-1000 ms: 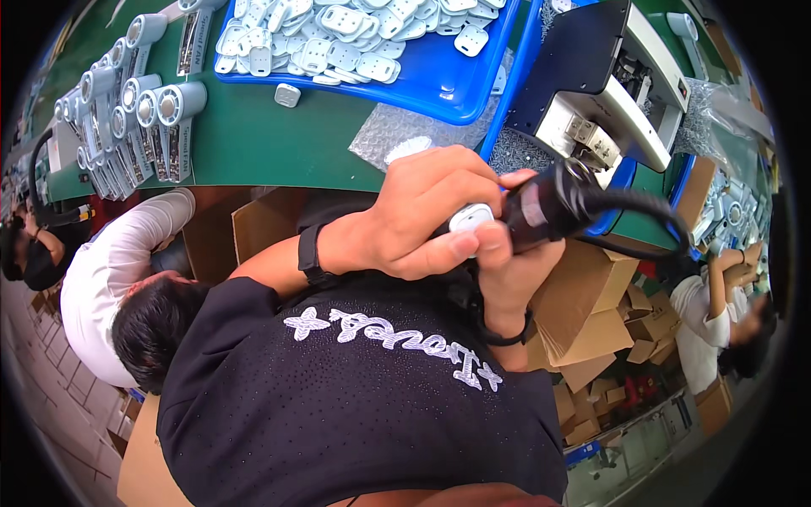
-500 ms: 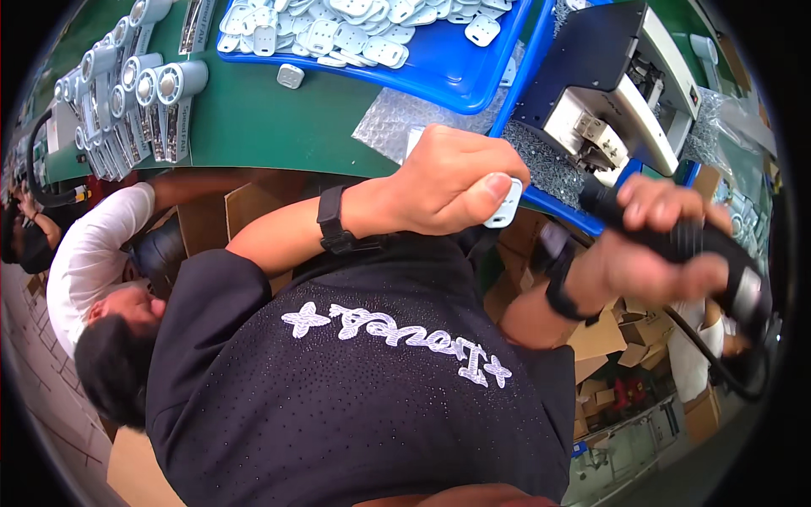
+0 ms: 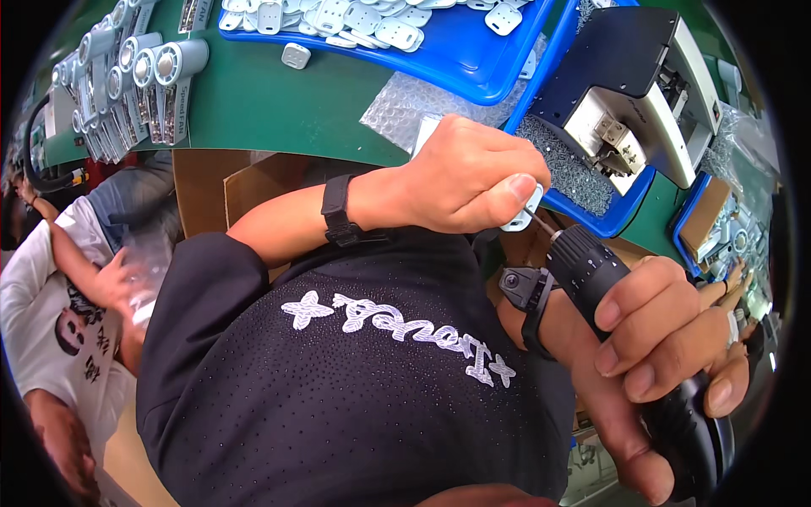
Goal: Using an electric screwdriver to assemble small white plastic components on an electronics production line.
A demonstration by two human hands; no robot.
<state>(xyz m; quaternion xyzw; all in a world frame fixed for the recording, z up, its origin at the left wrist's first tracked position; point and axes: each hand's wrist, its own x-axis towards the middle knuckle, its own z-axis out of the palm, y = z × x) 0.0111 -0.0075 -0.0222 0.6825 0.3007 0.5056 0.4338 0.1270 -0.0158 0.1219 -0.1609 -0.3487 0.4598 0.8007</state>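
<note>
The small white plastic bracket [image 3: 522, 213] sits pinched in the left hand [image 3: 473, 173], just in front of the edge of the green workbench [image 3: 270, 101], with the bit of the black electric screwdriver [image 3: 591, 270] touching its lower edge; driving well here likely means keeping the bit in line with the screw and the part held rigid. The right hand [image 3: 667, 338] is wrapped closed around the screwdriver's grip. The bracket looks flat, pale and rounded, like the many lying in the blue tray [image 3: 473, 63] beyond.
</note>
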